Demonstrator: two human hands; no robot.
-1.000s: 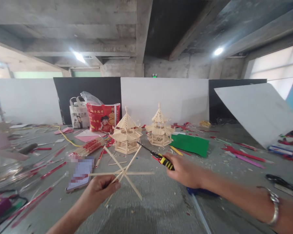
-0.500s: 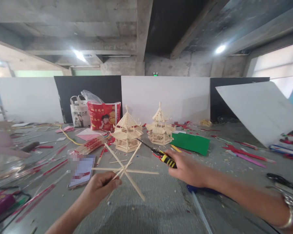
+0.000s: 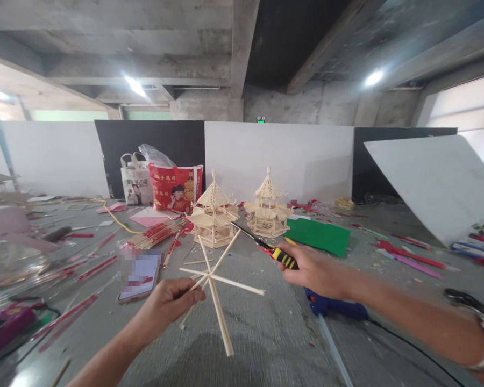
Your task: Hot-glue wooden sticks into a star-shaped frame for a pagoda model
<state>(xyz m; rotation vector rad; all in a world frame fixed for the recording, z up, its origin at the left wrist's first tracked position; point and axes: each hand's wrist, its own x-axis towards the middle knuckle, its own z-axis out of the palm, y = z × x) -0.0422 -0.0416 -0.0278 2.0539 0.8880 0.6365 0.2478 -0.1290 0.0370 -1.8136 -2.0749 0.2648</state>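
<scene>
My left hand pinches one arm of a star-shaped frame of thin wooden sticks, its sticks crossing at a centre just right of my fingertips. My right hand is wrapped round a yellow-and-black handled tool. The tool's dark, narrow tip points up and left, near the upper right stick of the frame; whether they touch I cannot tell. Beyond them stand two small pagoda models made of sticks, the left one nearer my hands and the right one behind the tool.
A phone and a bundle of wrapped sticks lie left. A blue glue gun with a cable lies under my right forearm. Green sheet, red bag, leaning white board and purple tool are around.
The star frame has turned in my left hand, its lower stick now pointing more steeply toward me. The view has shifted slightly, and more of the blue glue gun shows under my right arm.
</scene>
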